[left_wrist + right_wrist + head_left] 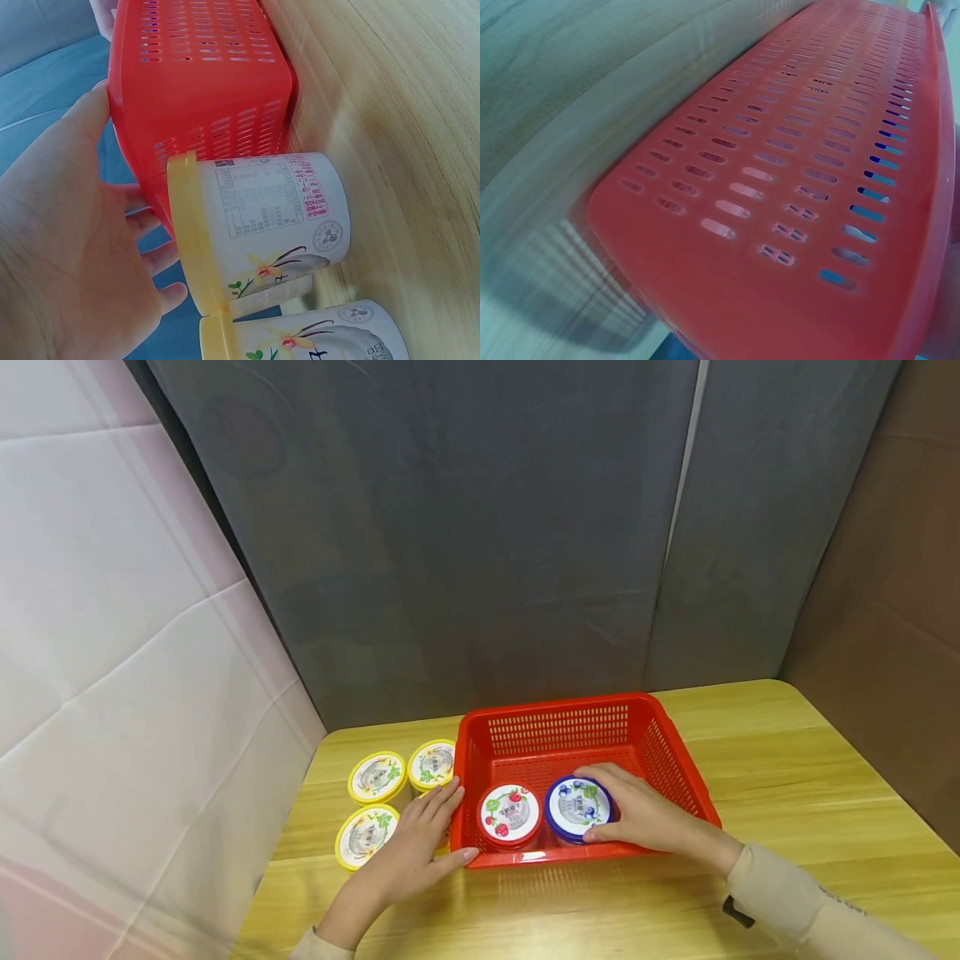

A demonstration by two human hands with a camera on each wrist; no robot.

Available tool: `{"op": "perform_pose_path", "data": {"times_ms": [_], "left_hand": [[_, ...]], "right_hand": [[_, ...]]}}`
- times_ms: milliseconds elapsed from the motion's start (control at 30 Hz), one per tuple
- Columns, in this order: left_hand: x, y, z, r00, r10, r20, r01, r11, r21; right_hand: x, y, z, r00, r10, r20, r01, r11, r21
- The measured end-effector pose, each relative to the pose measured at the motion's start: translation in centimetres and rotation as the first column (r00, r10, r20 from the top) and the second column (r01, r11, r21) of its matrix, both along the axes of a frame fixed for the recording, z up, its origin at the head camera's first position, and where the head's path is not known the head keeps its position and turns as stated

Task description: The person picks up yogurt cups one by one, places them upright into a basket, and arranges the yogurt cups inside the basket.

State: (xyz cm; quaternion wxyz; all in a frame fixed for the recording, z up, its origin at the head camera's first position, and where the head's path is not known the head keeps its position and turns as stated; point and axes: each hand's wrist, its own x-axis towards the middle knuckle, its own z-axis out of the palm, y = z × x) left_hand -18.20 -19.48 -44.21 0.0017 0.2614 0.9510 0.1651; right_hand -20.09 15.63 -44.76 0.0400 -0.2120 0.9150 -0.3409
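Note:
A red plastic basket (558,858) stands on the table, with two tubs side by side near its front wall. My right hand (637,810) grips the blue-lidded tub (577,810), which has blueberries on its lid, fingers at the far side and thumb at the near side. Just left of it sits the red-lidded tub (510,814) with berries on its lid. My left hand (412,843) rests against the basket's left front corner, fingers extended along the rim and thumb by the front edge. In the right wrist view, the basket wall (780,172) hides the tubs and most of that hand.
Several yellow-lidded tubs (377,777) stand left of the basket, one partly behind my left hand. Their white sides, such as on the nearest tub (262,195), carry a vanilla flower. A grey panel (465,543) rises behind the wooden table (780,768), with pale fabric (135,635) at left.

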Motion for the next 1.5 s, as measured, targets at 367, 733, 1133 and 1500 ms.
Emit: {"op": "perform_pose_path", "data": {"times_ms": [367,733,1133,1500], "left_hand": [[0.1,-0.1,-0.1,1.0,0.002,-0.007,-0.002,1.0,0.004],[0.1,0.1,0.0,1.0,0.006,-0.006,-0.006,1.0,-0.015],[0.3,-0.3,0.2,0.999,0.023,-0.041,-0.022,1.0,0.016],[0.6,-3.6,0.2,0.985,0.137,-0.107,-0.133,0.99,0.046]], "right_hand": [[0.0,0.1,0.2,0.999,0.012,-0.03,-0.012,1.0,-0.009],[0.2,0.8,0.6,0.997,-0.028,-0.068,0.032,0.998,0.047],[0.8,4.0,1.1,0.982,-0.109,-0.154,0.124,0.988,0.091],[1.7,7.9,0.3,0.958,-0.217,-0.19,0.245,0.96,0.138]]}}
